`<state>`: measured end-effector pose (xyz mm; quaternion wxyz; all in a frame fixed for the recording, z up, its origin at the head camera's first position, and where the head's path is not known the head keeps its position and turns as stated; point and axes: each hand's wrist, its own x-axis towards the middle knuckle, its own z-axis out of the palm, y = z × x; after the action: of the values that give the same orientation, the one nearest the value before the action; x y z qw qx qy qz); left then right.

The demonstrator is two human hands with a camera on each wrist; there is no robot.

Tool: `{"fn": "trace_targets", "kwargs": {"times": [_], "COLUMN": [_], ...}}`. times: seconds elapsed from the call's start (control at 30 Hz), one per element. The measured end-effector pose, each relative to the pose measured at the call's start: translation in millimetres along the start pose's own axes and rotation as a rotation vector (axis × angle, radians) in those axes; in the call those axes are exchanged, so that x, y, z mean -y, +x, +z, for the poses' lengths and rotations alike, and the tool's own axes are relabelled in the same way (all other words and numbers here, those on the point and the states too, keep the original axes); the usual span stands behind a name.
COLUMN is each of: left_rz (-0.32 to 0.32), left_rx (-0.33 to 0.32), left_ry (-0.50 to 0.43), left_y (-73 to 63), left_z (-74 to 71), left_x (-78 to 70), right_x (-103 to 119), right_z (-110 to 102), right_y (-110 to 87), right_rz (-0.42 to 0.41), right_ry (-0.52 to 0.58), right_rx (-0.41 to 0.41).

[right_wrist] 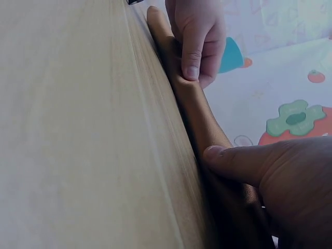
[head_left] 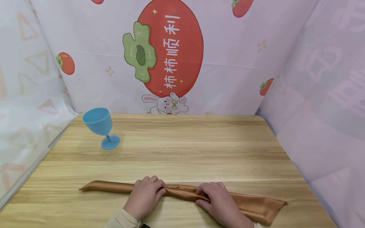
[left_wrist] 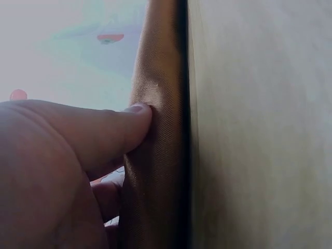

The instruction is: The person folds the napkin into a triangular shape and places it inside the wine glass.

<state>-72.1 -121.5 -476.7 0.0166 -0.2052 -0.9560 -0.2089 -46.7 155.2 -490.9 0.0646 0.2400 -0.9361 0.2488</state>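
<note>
brown cloth [head_left: 183, 192] | rolled narrow, right end flared | crosswise on table [head_left: 188, 152]

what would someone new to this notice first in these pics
Probably the big red cartoon fruit, printed mid-backdrop behind the table. Next, likely the blue goblet, upright near the table's far left corner. Nearest the wearer, a long, narrow brown cloth stretches sideways, held by the fingers of the left hand and right hand.

The head view is evenly bright, the wrist views dimmer (the left's backdrop [left_wrist: 67, 65] washes out in glare).
</note>
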Motion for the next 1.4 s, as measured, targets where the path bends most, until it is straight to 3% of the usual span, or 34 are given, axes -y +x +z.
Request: {"fn": "trace_targets", "kwargs": {"times": [0.33,0.73,1.07,1.4], "left_rz": [0.003,-0.047,-0.034,-0.045], "left_rx": [-0.009,-0.040,-0.046,-0.056], "left_ry": [-0.020,-0.042,0.004,-0.023], "left_y": [0.8,1.1,1.6,1.8], "left_z": [0.8,0.8,-0.5,-1.2], "left_x": [-0.3,-1.9,-0.7,-1.1], "right_x": [-1.8,1.2,-0.3,0.3], "right_z": [2.1,-2.3,-1.2,-1.4], "right_y": [-0.3,-1.4,0.5,2.3], "right_rz": [-0.076,-0.046,-0.102,-0.064], "right_ry": [0.024,-0.014,-0.022,0.024], "right_rx": [-0.114,-0.006,-0.074,-0.070]}}
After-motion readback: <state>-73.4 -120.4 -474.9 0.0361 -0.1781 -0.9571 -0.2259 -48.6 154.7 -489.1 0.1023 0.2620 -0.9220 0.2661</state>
